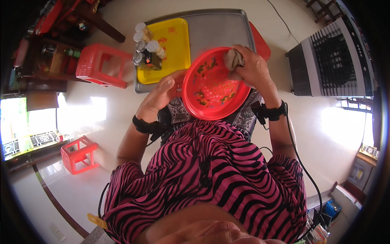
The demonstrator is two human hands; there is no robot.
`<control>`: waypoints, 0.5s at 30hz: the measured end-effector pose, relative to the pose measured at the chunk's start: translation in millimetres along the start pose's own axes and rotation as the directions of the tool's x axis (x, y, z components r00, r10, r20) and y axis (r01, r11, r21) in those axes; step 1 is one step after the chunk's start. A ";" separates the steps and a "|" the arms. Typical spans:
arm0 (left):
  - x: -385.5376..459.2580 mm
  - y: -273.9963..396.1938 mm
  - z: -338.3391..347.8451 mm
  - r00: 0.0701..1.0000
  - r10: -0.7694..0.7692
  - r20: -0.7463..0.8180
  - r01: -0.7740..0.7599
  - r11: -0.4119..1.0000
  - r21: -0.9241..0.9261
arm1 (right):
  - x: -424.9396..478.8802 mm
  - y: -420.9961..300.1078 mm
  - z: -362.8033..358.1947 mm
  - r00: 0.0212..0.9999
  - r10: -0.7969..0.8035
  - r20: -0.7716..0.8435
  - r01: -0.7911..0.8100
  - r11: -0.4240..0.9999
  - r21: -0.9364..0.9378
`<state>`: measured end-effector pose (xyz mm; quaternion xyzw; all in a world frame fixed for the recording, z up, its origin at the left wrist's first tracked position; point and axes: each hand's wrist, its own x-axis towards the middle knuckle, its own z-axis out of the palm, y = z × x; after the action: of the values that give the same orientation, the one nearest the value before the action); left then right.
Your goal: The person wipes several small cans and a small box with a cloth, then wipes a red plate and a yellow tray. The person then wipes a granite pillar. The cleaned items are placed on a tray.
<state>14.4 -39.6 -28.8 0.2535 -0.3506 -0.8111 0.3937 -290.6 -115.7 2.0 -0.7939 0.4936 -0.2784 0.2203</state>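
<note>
A round red plastic basin with a printed floral pattern inside is tilted above my lap. Its left rim is gripped by my left hand, whose fingers are partly hidden behind it. My right hand holds a crumpled greyish cloth against the basin's upper right inner wall. Beyond the basin, a yellow tray lies on a larger grey tray. Several cans, a small dark box and several stacked pale items with white textured tops stand on the yellow tray's left side.
Left of the trays is a red plastic stool, with another red stool farther back. An air cooler stands at right. Dark wooden furniture fills the upper left. Black cables run from my wrist straps.
</note>
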 end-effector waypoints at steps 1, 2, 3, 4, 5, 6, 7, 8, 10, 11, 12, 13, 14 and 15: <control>6.0 6.3 6.9 1.000 -0.006 -0.010 0.007 0.993 0.120 | 1.6 -6.4 -4.6 0.998 -0.062 -0.018 0.061 0.997 -0.041; 12.0 8.7 16.5 1.000 -0.011 -0.028 0.017 0.971 0.237 | 2.1 -15.3 -5.8 0.993 -0.117 0.018 0.118 0.990 -0.075; 17.2 9.9 25.3 0.999 -0.015 -0.045 0.030 0.936 0.351 | 2.0 -26.0 -4.9 0.984 -0.170 0.055 0.175 0.979 -0.107; 21.2 11.4 33.1 0.997 -0.049 -0.051 0.066 0.907 0.416 | 2.6 -34.0 -2.1 0.971 -0.220 0.093 0.231 0.963 -0.137; 25.8 12.8 40.0 0.995 -0.084 -0.050 0.098 0.874 0.476 | 3.3 -39.1 1.8 0.964 -0.261 0.045 0.265 0.948 -0.175; 29.6 11.9 44.7 0.992 -0.116 -0.058 0.129 0.835 0.535 | 4.6 -41.4 8.5 0.951 -0.309 0.000 0.302 0.930 -0.208; 32.0 5.0 45.2 0.996 -0.079 -0.052 0.095 0.846 0.525 | 5.8 -44.0 13.6 0.933 -0.357 -0.043 0.336 0.910 -0.243; 33.1 -6.2 42.3 0.998 -0.042 -0.046 0.060 0.855 0.515 | 4.3 -48.5 16.3 0.947 -0.322 -0.022 0.308 0.921 -0.238; 34.7 -21.0 35.7 0.998 -0.030 -0.060 0.053 0.902 0.429 | -1.7 -63.1 25.2 0.915 -0.402 -0.030 0.378 0.882 -0.281; 35.8 -25.6 32.7 0.996 -0.054 -0.076 0.078 0.932 0.354 | -5.6 -69.6 30.0 0.897 -0.441 -0.034 0.412 0.860 -0.302; 37.5 -27.2 33.1 0.993 -0.079 -0.088 0.100 0.956 0.276 | -11.8 -71.8 36.7 0.893 -0.437 0.108 0.450 0.869 -0.207; 36.7 -26.7 32.9 0.990 -0.108 -0.090 0.130 0.946 0.298 | -14.0 -67.6 41.9 0.888 -0.444 0.117 0.459 0.865 -0.204; 34.2 -24.6 33.1 0.986 -0.136 -0.093 0.159 0.934 0.319 | -16.0 -63.5 47.0 0.883 -0.452 0.127 0.469 0.860 -0.201; 30.8 -22.3 33.3 0.981 -0.164 -0.100 0.188 0.921 0.342 | -15.9 -63.4 49.5 0.876 -0.462 0.135 0.481 0.855 -0.195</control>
<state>-36.0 -42.5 -29.2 0.3778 -0.4511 -0.7586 0.2798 -221.7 -71.3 0.9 -0.9210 0.3023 -0.2337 0.0755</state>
